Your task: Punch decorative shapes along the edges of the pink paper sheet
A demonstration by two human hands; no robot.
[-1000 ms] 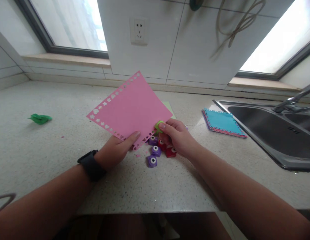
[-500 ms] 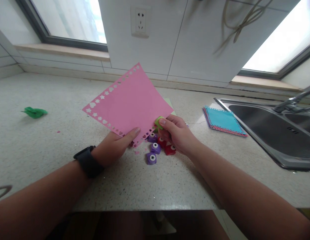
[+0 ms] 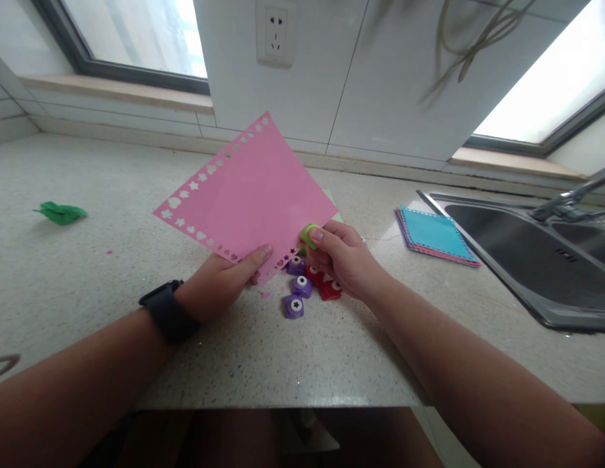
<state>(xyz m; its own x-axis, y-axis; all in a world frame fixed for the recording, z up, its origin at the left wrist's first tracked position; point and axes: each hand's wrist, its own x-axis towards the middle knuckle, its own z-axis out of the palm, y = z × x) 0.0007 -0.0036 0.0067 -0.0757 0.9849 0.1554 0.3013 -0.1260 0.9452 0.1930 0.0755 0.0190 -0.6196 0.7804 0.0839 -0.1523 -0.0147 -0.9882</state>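
Note:
My left hand [image 3: 223,283] pinches the near edge of a pink paper sheet [image 3: 251,192] held tilted above the counter; star and heart shapes are punched along two of its edges. My right hand [image 3: 342,259] grips a small green paper punch [image 3: 309,235] clamped on the sheet's near right edge, thumb pressing on top. Under the hands lie several small purple punches [image 3: 294,305] and red punches [image 3: 330,290]. A black watch [image 3: 166,311] is on my left wrist.
A stack of blue and pink sheets [image 3: 435,235] lies right of the hands, beside a steel sink [image 3: 531,253] with a tap [image 3: 570,195]. A green scrap [image 3: 61,212] sits at far left. A light green sheet [image 3: 333,203] peeks from behind the pink one. Counter edge runs close in front.
The pink sheet has risen slightly and shifted left in view, with both hands keeping their grip. The camera has tilted a little.

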